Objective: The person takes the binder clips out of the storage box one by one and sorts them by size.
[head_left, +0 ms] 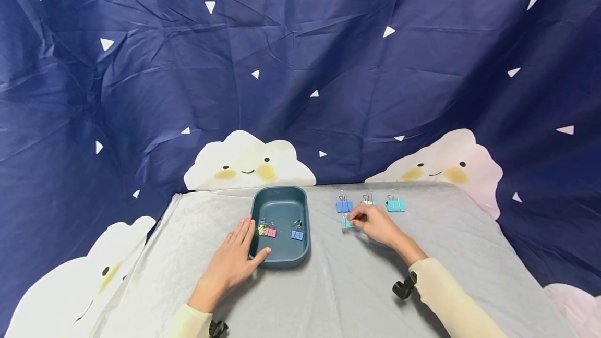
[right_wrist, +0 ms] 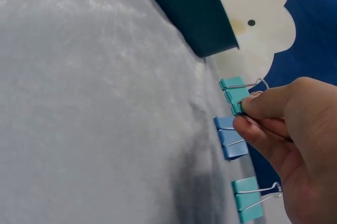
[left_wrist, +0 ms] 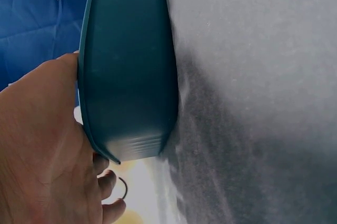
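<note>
My right hand (head_left: 377, 224) pinches a small teal binder clip (head_left: 346, 222) between thumb and fingertips. In the right wrist view that teal clip (right_wrist: 235, 96) is near a blue binder clip (right_wrist: 230, 137) and a larger teal one (right_wrist: 246, 200). The head view has the blue clip (head_left: 344, 206) and the larger teal clip (head_left: 395, 205) behind the hand, with another clip (head_left: 369, 201) partly hidden between them. Across the left rim of a dark teal tray (head_left: 281, 262) rests my left hand (head_left: 233, 260), fingers extended. Its palm and fingers also show beside the tray wall (left_wrist: 129, 66).
Inside the tray lie several small binder clips, among them a pink one (head_left: 271, 232), a yellow one (head_left: 262, 230) and a blue one (head_left: 297, 235). Grey cloth (head_left: 347, 296) covers the table. A navy curtain (head_left: 281, 108) with cloud prints hangs behind it.
</note>
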The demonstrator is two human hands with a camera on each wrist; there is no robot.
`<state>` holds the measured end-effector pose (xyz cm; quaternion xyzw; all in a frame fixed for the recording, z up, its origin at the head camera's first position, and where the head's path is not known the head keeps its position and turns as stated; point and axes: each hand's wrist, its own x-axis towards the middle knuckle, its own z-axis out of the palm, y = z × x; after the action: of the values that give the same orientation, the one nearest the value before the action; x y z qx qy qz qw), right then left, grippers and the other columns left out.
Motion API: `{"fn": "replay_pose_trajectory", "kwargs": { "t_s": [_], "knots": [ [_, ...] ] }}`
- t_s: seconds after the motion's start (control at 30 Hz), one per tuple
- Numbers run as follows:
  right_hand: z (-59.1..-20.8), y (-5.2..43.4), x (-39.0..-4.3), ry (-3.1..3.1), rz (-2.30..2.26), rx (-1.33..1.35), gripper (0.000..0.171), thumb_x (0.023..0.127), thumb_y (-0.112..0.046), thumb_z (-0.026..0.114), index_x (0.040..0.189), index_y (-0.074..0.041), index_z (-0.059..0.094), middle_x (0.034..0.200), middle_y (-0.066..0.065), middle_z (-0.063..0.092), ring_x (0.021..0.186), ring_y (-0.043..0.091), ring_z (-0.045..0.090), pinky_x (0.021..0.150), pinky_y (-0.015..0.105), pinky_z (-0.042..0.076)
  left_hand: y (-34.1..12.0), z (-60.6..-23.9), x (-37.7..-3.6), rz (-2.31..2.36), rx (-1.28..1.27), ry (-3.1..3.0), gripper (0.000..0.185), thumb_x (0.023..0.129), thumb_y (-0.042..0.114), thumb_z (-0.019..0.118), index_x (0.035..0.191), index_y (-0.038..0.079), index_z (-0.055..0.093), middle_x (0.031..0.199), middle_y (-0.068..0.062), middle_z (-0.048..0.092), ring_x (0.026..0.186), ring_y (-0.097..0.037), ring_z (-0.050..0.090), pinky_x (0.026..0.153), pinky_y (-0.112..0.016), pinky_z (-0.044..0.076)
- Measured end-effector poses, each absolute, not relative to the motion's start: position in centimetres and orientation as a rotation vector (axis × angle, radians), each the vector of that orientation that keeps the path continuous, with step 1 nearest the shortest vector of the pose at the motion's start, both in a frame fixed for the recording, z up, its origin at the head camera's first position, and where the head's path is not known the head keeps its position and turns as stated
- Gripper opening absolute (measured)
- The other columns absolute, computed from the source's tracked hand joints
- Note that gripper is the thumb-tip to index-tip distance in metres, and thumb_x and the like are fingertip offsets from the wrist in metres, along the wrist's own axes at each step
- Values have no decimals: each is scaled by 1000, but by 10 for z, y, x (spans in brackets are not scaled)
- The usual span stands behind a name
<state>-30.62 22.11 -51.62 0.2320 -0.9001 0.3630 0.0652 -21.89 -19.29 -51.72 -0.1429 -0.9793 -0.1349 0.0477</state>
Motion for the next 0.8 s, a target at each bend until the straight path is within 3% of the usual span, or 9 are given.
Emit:
{"fn": "replay_pose_trajectory", "kwargs": {
  "t_s": [0.23, 0.8],
  "knots": [
    [-530, 223, -311, -2743, 1133, 677, 9, 94, 1, 76, 95, -8, 79, 97, 7, 78, 85, 11, 69, 77, 24, 59, -192, -516, -219, -416, -438, -2985, 97, 104, 69, 49, 168, 0, 26, 178, -17, 21, 165, -36, 22, 132, -58, 27],
    [-547, 225, -316, -2766, 1048, 686, 2, 94, -6, 79, 93, -7, 77, 92, 0, 77, 82, 7, 67, 74, 25, 58, -192, -517, -218, -413, -431, -2987, 97, 104, 69, 47, 168, 0, 26, 178, -17, 21, 165, -37, 23, 132, -58, 27]
  ]
}}
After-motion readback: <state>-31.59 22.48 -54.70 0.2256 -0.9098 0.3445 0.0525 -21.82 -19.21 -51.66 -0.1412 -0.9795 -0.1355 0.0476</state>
